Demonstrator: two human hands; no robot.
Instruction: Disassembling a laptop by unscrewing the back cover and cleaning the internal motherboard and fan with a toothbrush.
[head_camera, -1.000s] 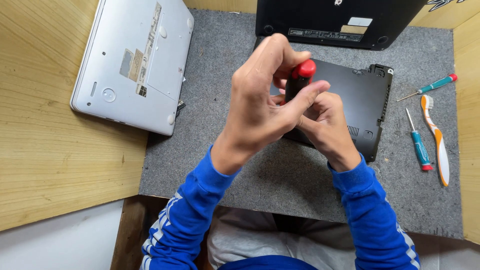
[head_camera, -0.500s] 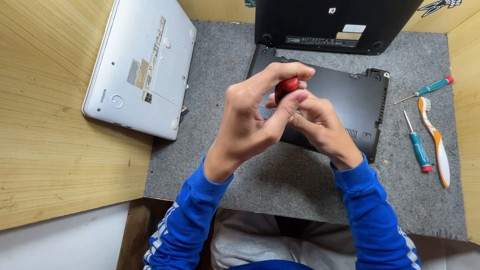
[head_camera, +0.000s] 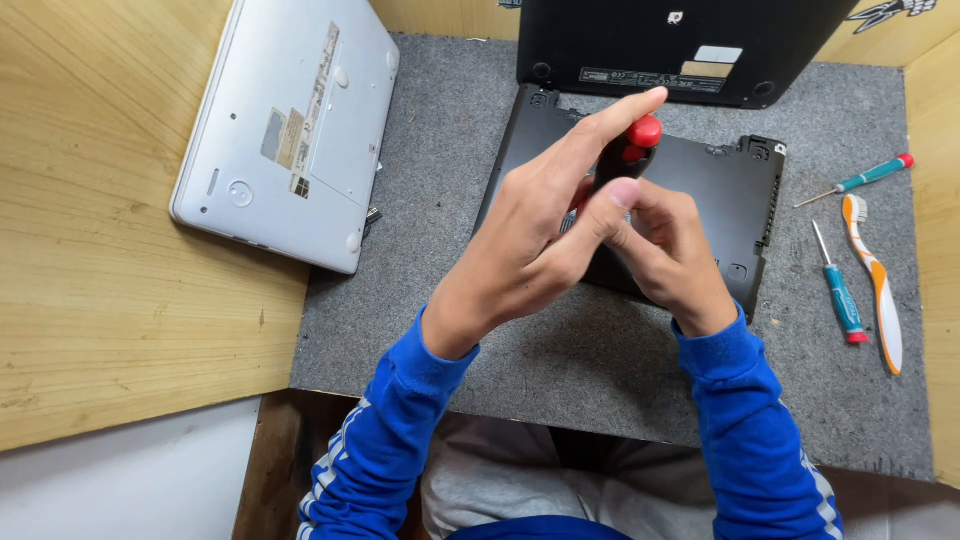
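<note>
Both hands meet over a black laptop base (head_camera: 720, 190) that lies on the grey felt mat (head_camera: 440, 260). The left hand (head_camera: 530, 245) is half open: its forefinger stretches out straight to the red cap of a screwdriver (head_camera: 640, 135), and its thumb presses against the black handle just below. The right hand (head_camera: 665, 250) is curled beneath it, fingers bent round the lower part of the same screwdriver; how tightly it grips cannot be told, since the left hand covers it. The screwdriver stands nearly upright above the base. A white laptop (head_camera: 290, 130) lies upside down to the left, half on the wooden table (head_camera: 110, 280). Right of the base lie two small teal screwdrivers (head_camera: 840, 290) and a toothbrush (head_camera: 875, 280)
</note>
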